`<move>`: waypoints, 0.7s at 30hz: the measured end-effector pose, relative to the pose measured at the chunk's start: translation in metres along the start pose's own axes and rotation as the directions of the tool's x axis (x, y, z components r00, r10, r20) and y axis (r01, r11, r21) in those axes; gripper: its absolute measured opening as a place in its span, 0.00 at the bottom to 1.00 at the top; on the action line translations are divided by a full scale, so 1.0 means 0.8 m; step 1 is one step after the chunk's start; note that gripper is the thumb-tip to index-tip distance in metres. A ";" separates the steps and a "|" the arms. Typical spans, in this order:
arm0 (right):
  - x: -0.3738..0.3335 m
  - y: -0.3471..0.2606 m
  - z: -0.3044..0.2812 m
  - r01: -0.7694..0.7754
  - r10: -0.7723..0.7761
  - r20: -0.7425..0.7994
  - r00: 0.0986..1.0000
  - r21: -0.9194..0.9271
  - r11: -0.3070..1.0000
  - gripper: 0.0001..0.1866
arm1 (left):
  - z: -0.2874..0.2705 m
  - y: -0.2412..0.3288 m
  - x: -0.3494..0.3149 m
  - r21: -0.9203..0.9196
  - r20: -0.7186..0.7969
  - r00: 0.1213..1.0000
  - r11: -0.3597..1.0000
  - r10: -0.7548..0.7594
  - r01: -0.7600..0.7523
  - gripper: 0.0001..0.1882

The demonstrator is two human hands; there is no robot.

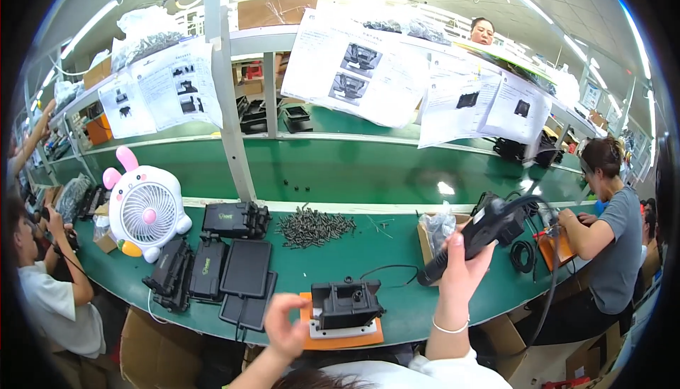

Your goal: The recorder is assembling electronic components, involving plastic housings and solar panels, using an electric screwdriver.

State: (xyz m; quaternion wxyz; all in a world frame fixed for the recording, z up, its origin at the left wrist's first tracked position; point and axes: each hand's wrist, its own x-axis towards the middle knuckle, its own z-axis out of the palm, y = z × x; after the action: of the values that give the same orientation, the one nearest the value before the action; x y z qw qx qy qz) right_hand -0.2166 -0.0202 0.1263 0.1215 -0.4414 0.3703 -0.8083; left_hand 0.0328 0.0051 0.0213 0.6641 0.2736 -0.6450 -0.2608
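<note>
In my right hand [464, 268], raised right of centre, is a black corded electric screwdriver [453, 254]. Its narrower end slants down to the left, and a thick cord loops off its upper end. My left hand [285, 327] is beside a black plastic housing [346, 304], its fingers bent and apart with nothing visible in them. The housing sits on a pale metal fixture [343, 330] over an orange board [312, 344]. A thin black cable [397, 267] runs from the housing toward the right.
Left of me lie black cased units [209, 265], flat black panels [246, 267] and a rabbit-shaped fan [147, 208]. A heap of small dark screw-like parts [312, 227] lies beyond the housing. Right stand a cardboard box [428, 237] with plastic bags and a co-worker [613, 240].
</note>
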 end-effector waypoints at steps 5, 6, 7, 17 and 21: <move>-0.008 0.049 -0.058 0.115 -0.125 0.016 0.992 -0.525 0.843 0.28 | 0.045 -0.028 -0.030 0.071 0.166 0.901 0.916 -0.400 0.394 0.11; -0.012 0.044 -0.056 0.204 -0.260 -0.013 0.965 -0.580 0.788 0.28 | 0.044 -0.045 -0.035 0.008 0.192 0.875 0.893 -0.444 0.451 0.11; -0.018 0.041 -0.055 0.287 -0.392 -0.029 0.919 -0.633 0.719 0.28 | 0.042 -0.053 -0.040 -0.054 0.218 0.848 0.861 -0.483 0.505 0.10; -0.075 0.085 -0.046 -0.804 0.543 0.839 -0.038 -0.349 0.482 0.14 | 0.071 0.045 0.090 -0.277 0.699 0.631 0.941 0.337 -0.195 0.11; -0.052 0.080 -0.066 -0.743 0.708 0.682 0.184 -0.375 0.554 0.11 | 0.019 0.072 0.111 0.153 0.887 0.460 0.969 -0.047 -0.196 0.10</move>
State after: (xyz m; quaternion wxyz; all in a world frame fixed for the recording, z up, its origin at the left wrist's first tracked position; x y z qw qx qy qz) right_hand -0.2429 -0.0174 0.0373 0.6432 -0.5107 0.4240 -0.3817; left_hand 0.0198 -0.0160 0.1256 0.2074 0.1462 -0.9324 -0.2574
